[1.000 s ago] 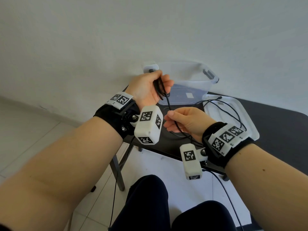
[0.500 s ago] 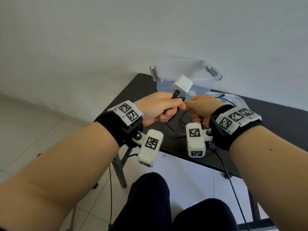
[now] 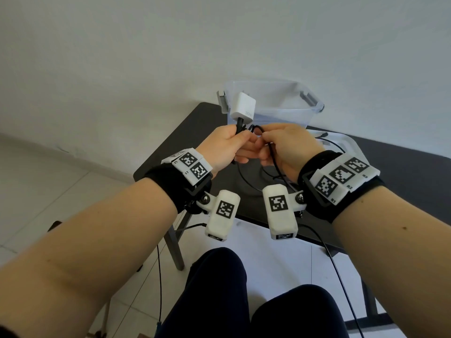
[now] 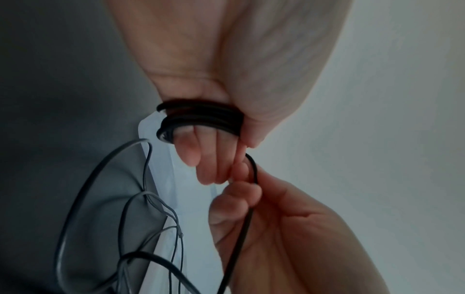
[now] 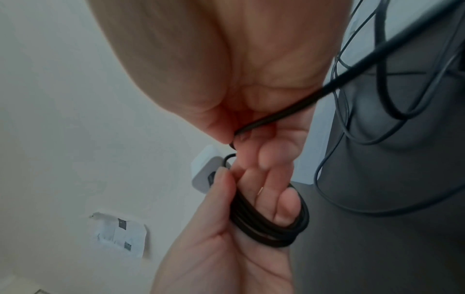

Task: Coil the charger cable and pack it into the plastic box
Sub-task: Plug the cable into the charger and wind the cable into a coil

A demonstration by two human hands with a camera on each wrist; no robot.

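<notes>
My left hand (image 3: 231, 147) holds the black charger cable just below the white charger plug (image 3: 242, 108), which sticks up in front of the clear plastic box (image 3: 302, 112). Several turns of cable (image 4: 201, 117) are wound round my left fingers (image 5: 279, 206); the same coil (image 5: 271, 234) shows in the right wrist view. My right hand (image 3: 283, 147) pinches the free run of cable (image 3: 274, 164) right beside the left hand. That strand (image 5: 289, 111) runs across the right palm. Loose cable (image 3: 246, 181) trails down onto the table.
The box stands at the far edge of a dark table (image 3: 402, 172) against a white wall. Its clear lid (image 3: 346, 145) lies to the right with the cable's end (image 3: 323, 135) on it. My knees (image 3: 219, 289) are below the table's near edge.
Both hands rose and came together in front of the box. The left hand turned so the white plug now stands up, and another turn of cable went round its fingers.
</notes>
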